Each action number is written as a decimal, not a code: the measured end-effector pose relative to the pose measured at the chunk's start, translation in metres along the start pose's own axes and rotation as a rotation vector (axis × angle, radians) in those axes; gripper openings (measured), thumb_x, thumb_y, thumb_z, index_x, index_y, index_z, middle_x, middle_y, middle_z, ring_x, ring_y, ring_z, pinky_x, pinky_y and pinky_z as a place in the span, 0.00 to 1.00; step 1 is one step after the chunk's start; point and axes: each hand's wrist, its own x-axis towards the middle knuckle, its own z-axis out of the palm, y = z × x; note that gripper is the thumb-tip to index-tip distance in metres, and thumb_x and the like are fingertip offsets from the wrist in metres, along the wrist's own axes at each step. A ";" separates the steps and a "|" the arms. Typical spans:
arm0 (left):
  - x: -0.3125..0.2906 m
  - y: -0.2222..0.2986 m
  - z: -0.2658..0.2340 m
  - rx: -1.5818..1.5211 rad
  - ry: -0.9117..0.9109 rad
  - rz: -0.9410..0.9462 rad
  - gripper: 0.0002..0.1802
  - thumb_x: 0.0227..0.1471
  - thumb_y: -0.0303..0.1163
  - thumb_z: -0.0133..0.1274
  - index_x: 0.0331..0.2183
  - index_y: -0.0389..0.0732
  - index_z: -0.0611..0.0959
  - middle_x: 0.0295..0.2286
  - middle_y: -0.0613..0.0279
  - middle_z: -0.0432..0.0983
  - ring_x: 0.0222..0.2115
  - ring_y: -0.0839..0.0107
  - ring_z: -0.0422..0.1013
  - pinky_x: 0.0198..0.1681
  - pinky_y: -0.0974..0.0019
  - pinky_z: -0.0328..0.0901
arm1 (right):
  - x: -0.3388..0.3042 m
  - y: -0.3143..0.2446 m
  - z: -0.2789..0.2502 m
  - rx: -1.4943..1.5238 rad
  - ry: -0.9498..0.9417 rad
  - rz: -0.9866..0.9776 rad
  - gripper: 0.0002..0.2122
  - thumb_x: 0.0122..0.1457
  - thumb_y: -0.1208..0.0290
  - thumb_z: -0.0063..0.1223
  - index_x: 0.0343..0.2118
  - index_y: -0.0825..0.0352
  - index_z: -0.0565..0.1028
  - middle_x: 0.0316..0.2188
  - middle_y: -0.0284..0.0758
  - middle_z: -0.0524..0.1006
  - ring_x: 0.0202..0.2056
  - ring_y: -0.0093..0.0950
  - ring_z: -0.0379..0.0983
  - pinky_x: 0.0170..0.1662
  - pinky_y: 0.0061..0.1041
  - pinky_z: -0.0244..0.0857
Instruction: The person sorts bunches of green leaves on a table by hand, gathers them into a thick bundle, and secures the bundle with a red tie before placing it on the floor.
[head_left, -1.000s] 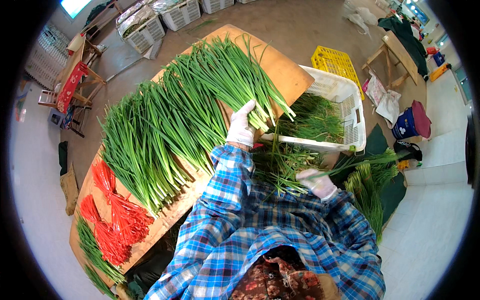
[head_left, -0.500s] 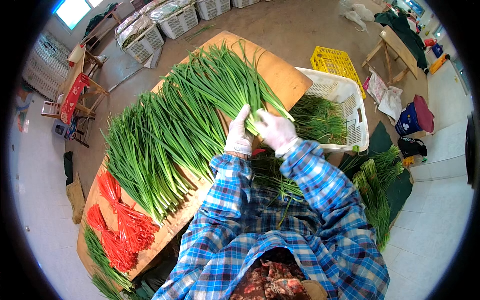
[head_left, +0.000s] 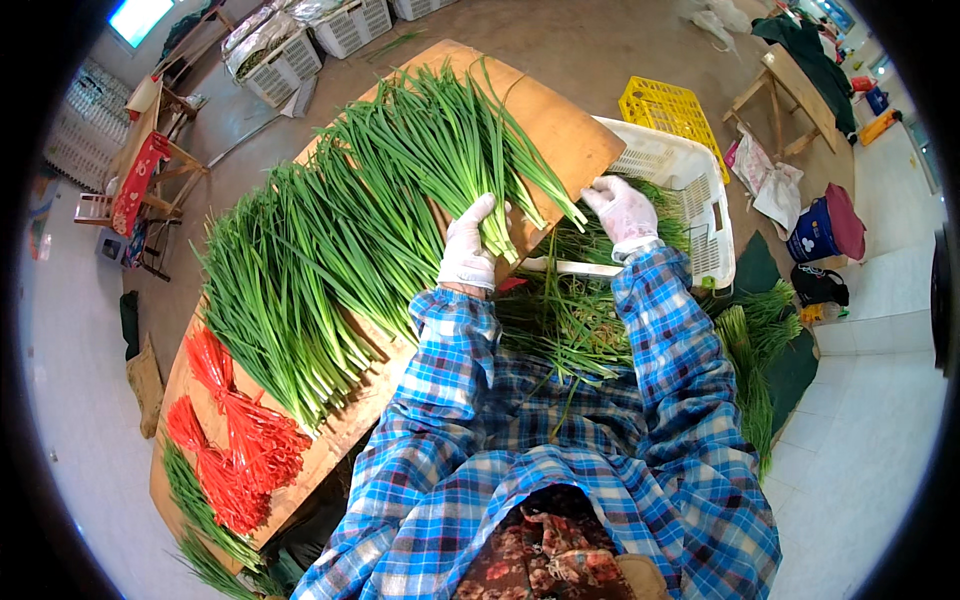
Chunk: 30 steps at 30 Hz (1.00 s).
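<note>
On the wooden board, my left hand (head_left: 470, 243), in a white glove, is closed round the lower stems of a bunch of green garlic chives (head_left: 450, 150). Their pale ends stick out past the fingers. My right hand (head_left: 622, 212), gloved too, is by the board's right corner above the crate. Its fingers are curled together in a pinch; what they hold, if anything, is too small to make out. A few loose chives (head_left: 548, 180) lie between the two hands, ends over the edge. Left of them, a thick row of chives (head_left: 300, 260) covers the board (head_left: 560, 120).
Red ties (head_left: 262, 440) lie in bundles at the board's near left. A white crate (head_left: 715, 215) with chives stands at right, a yellow crate (head_left: 675, 110) behind it. Loose greens (head_left: 570, 320) hang before my lap. More chives (head_left: 755, 370) lie on dark green cloth at right.
My right hand has left the bunch and moved right, to the board's corner over the crate. My left hand still holds the chives and has shifted slightly left.
</note>
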 end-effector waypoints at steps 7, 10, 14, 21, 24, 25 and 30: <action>-0.005 0.006 0.002 -0.124 -0.034 -0.046 0.12 0.43 0.28 0.53 0.32 0.37 0.71 0.23 0.56 0.72 0.21 0.67 0.70 0.20 0.70 0.68 | 0.012 0.002 0.014 0.196 -0.373 0.212 0.14 0.49 0.56 0.46 0.30 0.62 0.74 0.30 0.38 0.74 0.33 0.36 0.70 0.36 0.31 0.63; -0.004 0.010 0.000 -0.139 -0.048 -0.031 0.13 0.43 0.29 0.53 0.33 0.37 0.71 0.24 0.56 0.72 0.21 0.67 0.70 0.20 0.70 0.68 | 0.004 -0.016 0.014 -0.141 -0.164 -0.058 0.13 0.49 0.58 0.48 0.31 0.63 0.73 0.29 0.38 0.74 0.28 0.33 0.71 0.29 0.28 0.64; -0.005 0.009 0.000 -0.138 -0.032 -0.045 0.12 0.43 0.29 0.53 0.32 0.37 0.72 0.24 0.57 0.72 0.21 0.67 0.71 0.20 0.70 0.68 | -0.006 -0.017 0.023 -0.285 0.224 -0.481 0.11 0.44 0.63 0.53 0.30 0.60 0.73 0.24 0.35 0.73 0.25 0.33 0.71 0.27 0.28 0.64; -0.005 0.007 0.003 -0.133 -0.013 -0.049 0.11 0.42 0.29 0.54 0.31 0.37 0.73 0.23 0.57 0.73 0.20 0.67 0.70 0.21 0.70 0.68 | -0.014 -0.018 0.053 -0.221 0.100 -0.471 0.06 0.46 0.66 0.50 0.20 0.62 0.71 0.18 0.39 0.71 0.23 0.38 0.69 0.25 0.33 0.62; 0.001 0.004 -0.001 -0.142 -0.049 -0.033 0.12 0.42 0.28 0.54 0.31 0.35 0.72 0.25 0.56 0.72 0.23 0.65 0.71 0.23 0.68 0.68 | -0.019 -0.013 0.053 -0.201 0.247 -0.575 0.05 0.46 0.68 0.49 0.18 0.62 0.69 0.17 0.36 0.70 0.20 0.35 0.69 0.21 0.30 0.62; 0.002 0.002 0.002 -0.182 -0.032 -0.023 0.12 0.42 0.27 0.54 0.31 0.35 0.72 0.25 0.55 0.72 0.23 0.65 0.71 0.23 0.67 0.69 | -0.020 -0.014 0.054 -0.254 0.288 -0.639 0.05 0.46 0.69 0.48 0.17 0.61 0.68 0.15 0.35 0.69 0.18 0.34 0.68 0.20 0.29 0.61; -0.002 0.004 0.024 -0.308 -0.040 -0.003 0.13 0.43 0.27 0.52 0.33 0.34 0.72 0.27 0.53 0.73 0.25 0.61 0.71 0.27 0.65 0.69 | -0.021 -0.018 0.060 -0.382 0.410 -0.799 0.05 0.43 0.72 0.46 0.14 0.60 0.65 0.11 0.32 0.65 0.14 0.29 0.67 0.16 0.26 0.60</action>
